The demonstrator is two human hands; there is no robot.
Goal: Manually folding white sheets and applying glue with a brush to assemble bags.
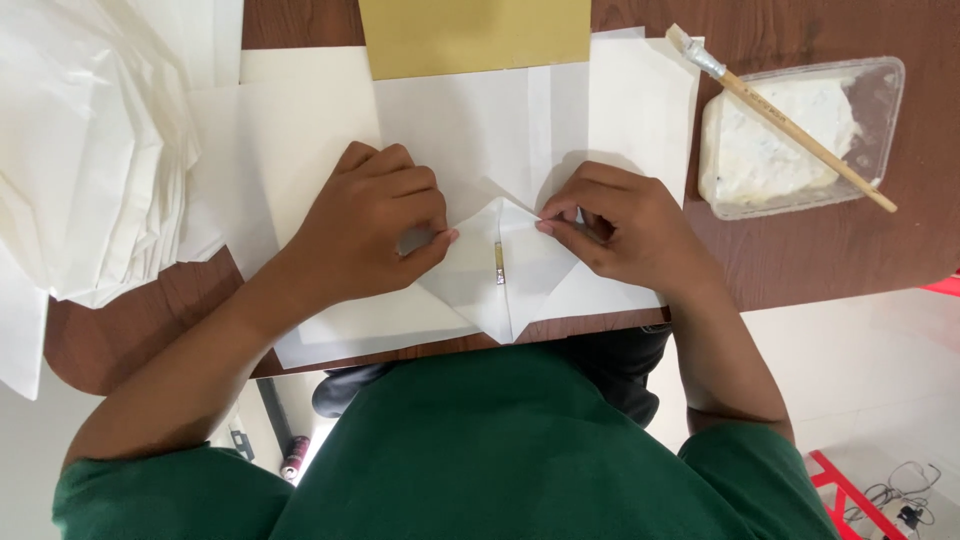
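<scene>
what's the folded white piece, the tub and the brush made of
Folded white piece: thin, matte, slightly translucent paper, judging by its sharp creases. Tub: clear glossy plastic, probably, since the white paste shows through. Brush: pale wooden-looking handle, shiny metal-looking ferrule, light bristles.

White translucent paper (500, 275) folded to diamond, flat at table edge; small gold strip, perhaps tape, at centre.

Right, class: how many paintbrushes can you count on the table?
1. The paintbrush lies slanted across the clear plastic tray of white paste at the table's far right, bristles toward the paper sheets. Others may be hidden under the paper stack.
</scene>
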